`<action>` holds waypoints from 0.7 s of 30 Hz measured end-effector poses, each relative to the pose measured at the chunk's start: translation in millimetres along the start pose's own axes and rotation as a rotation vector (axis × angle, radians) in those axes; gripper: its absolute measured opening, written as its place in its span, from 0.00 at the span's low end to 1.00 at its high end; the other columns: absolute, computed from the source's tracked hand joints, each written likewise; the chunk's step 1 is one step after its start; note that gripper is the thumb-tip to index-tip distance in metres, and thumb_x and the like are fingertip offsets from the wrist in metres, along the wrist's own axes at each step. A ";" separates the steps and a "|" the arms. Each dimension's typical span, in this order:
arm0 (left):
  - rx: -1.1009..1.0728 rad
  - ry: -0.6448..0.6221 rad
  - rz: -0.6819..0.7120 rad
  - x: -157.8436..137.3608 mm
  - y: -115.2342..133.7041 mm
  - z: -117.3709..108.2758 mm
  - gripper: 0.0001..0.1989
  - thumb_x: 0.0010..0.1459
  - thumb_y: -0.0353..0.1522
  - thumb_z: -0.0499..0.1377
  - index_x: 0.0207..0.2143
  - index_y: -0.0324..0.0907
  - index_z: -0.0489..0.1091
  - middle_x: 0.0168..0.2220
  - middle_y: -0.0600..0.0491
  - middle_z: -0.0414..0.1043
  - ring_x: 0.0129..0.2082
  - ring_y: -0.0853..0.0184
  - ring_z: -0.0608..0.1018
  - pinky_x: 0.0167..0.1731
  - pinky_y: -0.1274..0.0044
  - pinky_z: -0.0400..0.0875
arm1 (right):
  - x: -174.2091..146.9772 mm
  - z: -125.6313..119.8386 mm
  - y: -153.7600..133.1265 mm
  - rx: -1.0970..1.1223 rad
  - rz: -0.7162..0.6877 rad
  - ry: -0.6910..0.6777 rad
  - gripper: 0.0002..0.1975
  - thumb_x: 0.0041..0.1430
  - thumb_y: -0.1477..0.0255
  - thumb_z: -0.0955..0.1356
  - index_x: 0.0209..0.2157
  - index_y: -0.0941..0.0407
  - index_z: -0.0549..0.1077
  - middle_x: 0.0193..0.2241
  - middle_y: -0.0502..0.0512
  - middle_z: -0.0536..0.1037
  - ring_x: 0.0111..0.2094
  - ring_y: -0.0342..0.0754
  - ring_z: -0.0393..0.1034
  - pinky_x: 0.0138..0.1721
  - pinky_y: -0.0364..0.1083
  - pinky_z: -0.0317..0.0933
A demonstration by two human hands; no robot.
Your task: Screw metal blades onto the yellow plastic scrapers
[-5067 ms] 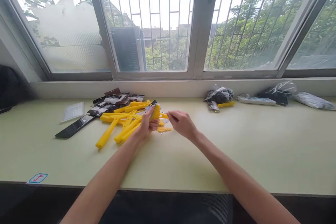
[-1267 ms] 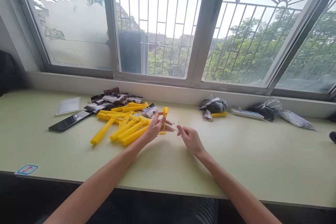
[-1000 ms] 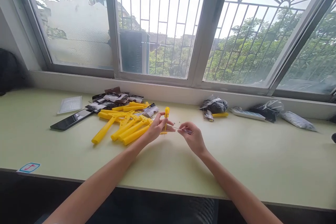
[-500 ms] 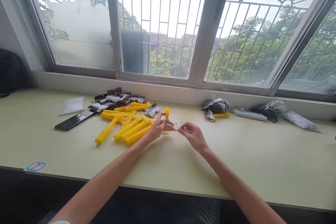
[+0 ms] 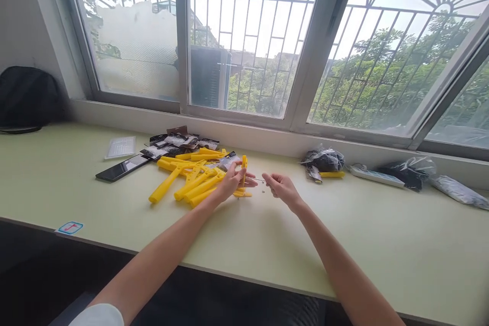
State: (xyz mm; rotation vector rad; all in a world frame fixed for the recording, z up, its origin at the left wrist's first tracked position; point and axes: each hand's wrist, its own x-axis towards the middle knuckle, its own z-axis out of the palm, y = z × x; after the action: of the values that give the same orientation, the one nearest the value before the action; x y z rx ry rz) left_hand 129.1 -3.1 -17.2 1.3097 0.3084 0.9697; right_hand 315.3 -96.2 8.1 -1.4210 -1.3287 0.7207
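My left hand (image 5: 230,183) is closed around a yellow plastic part (image 5: 244,162), held upright above the table. My right hand (image 5: 283,189) grips a screwdriver (image 5: 260,180); its thin metal shaft points left at the yellow part, and its handle is hidden in my fingers. Whether the tip touches the part is hard to see. Beside my left hand lies a pile of yellow plastic handles (image 5: 198,183). Under the held part is a small flat yellow piece (image 5: 243,194). Tiny metal bits, seemingly screws (image 5: 263,192), lie below the shaft.
Black-and-white packets (image 5: 175,140) are heaped behind the yellow pile. To their left are a black phone-like slab (image 5: 122,168) and a clear flat case (image 5: 120,147). Bagged black items (image 5: 324,158) and a white box (image 5: 376,174) line the window side. A black bag (image 5: 30,97) stands far left.
The view has swung left, so the scene sits further right. My right hand has turned and closed over the screwdriver's handle, which showed before. The left hand keeps hold of the yellow part.
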 end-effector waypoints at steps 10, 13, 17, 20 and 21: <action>0.016 -0.006 -0.036 0.4 -0.8 -3.4 0.23 0.63 0.44 0.63 0.51 0.43 0.56 0.40 0.44 0.80 0.35 0.58 0.85 0.45 0.62 0.78 | 2.2 7.8 19.4 0.065 0.086 0.053 0.30 0.49 0.41 0.70 0.29 0.57 0.72 0.16 0.43 0.61 0.16 0.40 0.54 0.18 0.42 0.50; 0.028 0.007 -0.055 -1.8 2.3 -0.6 0.24 0.63 0.43 0.63 0.51 0.43 0.56 0.40 0.44 0.80 0.35 0.57 0.85 0.46 0.61 0.77 | 3.9 9.8 21.6 0.094 0.047 0.114 0.29 0.50 0.42 0.70 0.27 0.57 0.72 0.15 0.42 0.58 0.16 0.39 0.51 0.18 0.42 0.49; 0.044 0.009 -0.078 -4.6 4.4 2.6 0.24 0.63 0.43 0.62 0.53 0.42 0.56 0.42 0.42 0.80 0.36 0.57 0.85 0.47 0.60 0.77 | 2.8 8.6 16.2 0.149 -0.092 0.191 0.26 0.44 0.49 0.76 0.34 0.56 0.76 0.23 0.48 0.70 0.25 0.43 0.62 0.26 0.43 0.59; 0.049 0.007 -0.086 -4.3 3.3 2.2 0.24 0.64 0.43 0.62 0.53 0.43 0.56 0.42 0.42 0.80 0.36 0.56 0.85 0.48 0.59 0.76 | 1.4 9.9 14.3 0.183 -0.043 0.174 0.27 0.47 0.46 0.74 0.36 0.56 0.77 0.22 0.48 0.69 0.22 0.42 0.60 0.22 0.43 0.56; 0.051 0.010 -0.084 -4.0 2.7 1.8 0.23 0.64 0.43 0.62 0.53 0.43 0.56 0.42 0.42 0.80 0.36 0.56 0.85 0.48 0.59 0.76 | 1.1 10.5 14.4 0.188 -0.025 0.172 0.28 0.48 0.45 0.73 0.35 0.56 0.77 0.20 0.47 0.67 0.20 0.42 0.58 0.20 0.43 0.53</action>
State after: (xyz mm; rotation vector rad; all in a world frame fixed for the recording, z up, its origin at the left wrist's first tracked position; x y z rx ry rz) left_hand 126.9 -7.4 -15.5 1.3281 0.3950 0.9025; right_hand 310.9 -90.5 -8.3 -1.2841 -1.1139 0.6728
